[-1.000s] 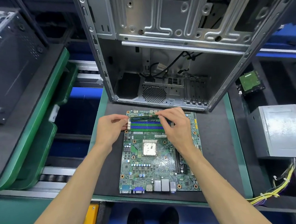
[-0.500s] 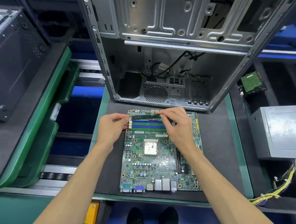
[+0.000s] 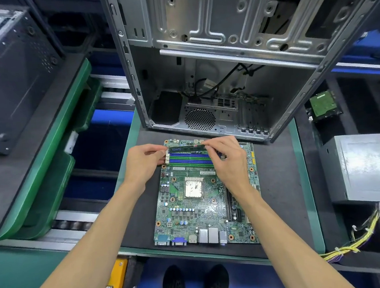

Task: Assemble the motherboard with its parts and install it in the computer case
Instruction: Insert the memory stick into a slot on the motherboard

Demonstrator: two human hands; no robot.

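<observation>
A green motherboard (image 3: 191, 215) lies flat on the dark mat, its silver processor (image 3: 193, 188) in the middle and blue and green memory slots (image 3: 190, 159) at the far end. A memory stick (image 3: 186, 148) sits along the farthest slot. My left hand (image 3: 143, 163) pinches its left end. My right hand (image 3: 226, 159) pinches its right end and covers the slots' right part. The open grey computer case (image 3: 222, 54) stands just behind the board.
A grey power supply (image 3: 363, 169) with yellow cables (image 3: 354, 241) sits at the right, a hard drive (image 3: 323, 104) behind it. Another dark case (image 3: 8, 75) rests on the left pallet. The green-edged mat (image 3: 301, 179) ends near my feet.
The view has shifted slightly. Both hands stay at the ends of the memory stick over the far slot, with only small finger movement.
</observation>
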